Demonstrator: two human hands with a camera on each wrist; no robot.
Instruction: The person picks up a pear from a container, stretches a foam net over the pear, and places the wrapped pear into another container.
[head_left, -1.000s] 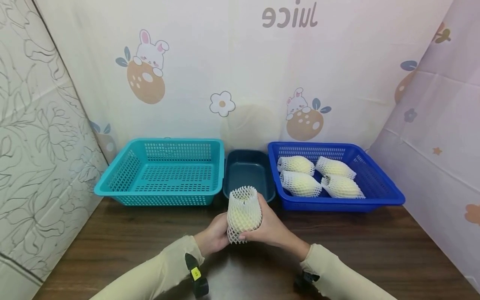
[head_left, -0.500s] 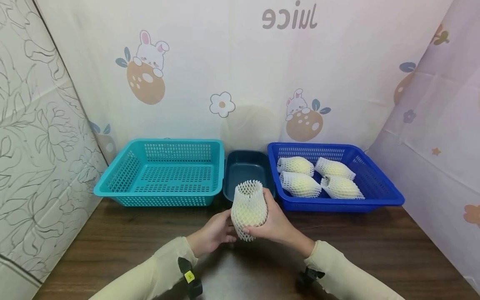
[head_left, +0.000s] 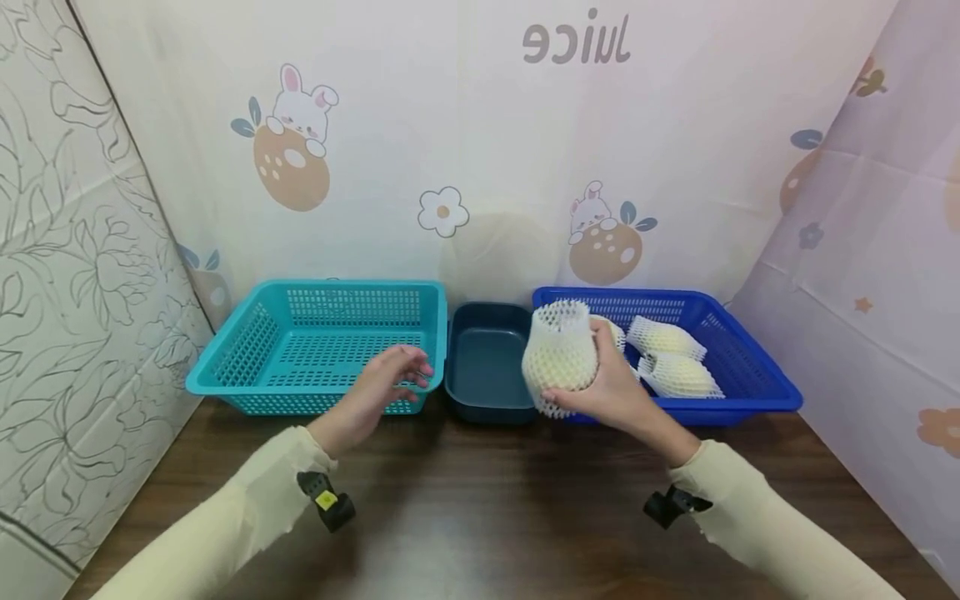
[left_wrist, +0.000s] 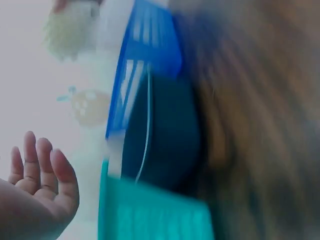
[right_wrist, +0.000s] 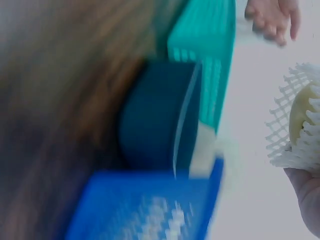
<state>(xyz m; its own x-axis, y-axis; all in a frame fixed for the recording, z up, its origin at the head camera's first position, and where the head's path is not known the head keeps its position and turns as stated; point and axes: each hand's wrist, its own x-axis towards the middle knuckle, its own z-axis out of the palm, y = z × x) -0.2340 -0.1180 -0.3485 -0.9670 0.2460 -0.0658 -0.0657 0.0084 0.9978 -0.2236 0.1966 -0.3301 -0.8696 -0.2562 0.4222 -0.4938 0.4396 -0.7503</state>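
My right hand [head_left: 621, 390] grips a pale yellow fruit in a white foam net sleeve [head_left: 561, 358], raised in front of the blue basket's left end. The sleeve's open end points up, and the right wrist view shows yellow skin of the fruit [right_wrist: 300, 115] through it. My left hand [head_left: 367, 396] holds nothing, its fingers relaxed over the front right corner of the turquoise basket [head_left: 315, 389]. Inside the blue basket [head_left: 750, 406] lie several more netted fruits [head_left: 682, 377], the left ones partly hidden behind my right hand and the held fruit.
Between the two baskets stands a small dark teal tub [head_left: 491, 414]. All three containers line the back of the brown wooden table [head_left: 465, 500], against a printed cloth backdrop [head_left: 495, 125]. More patterned cloth hangs along both sides.
Both hands were at the fruit in the middle; the left let go and moved left toward the turquoise basket. My right hand carried the netted fruit right and up toward the blue basket.
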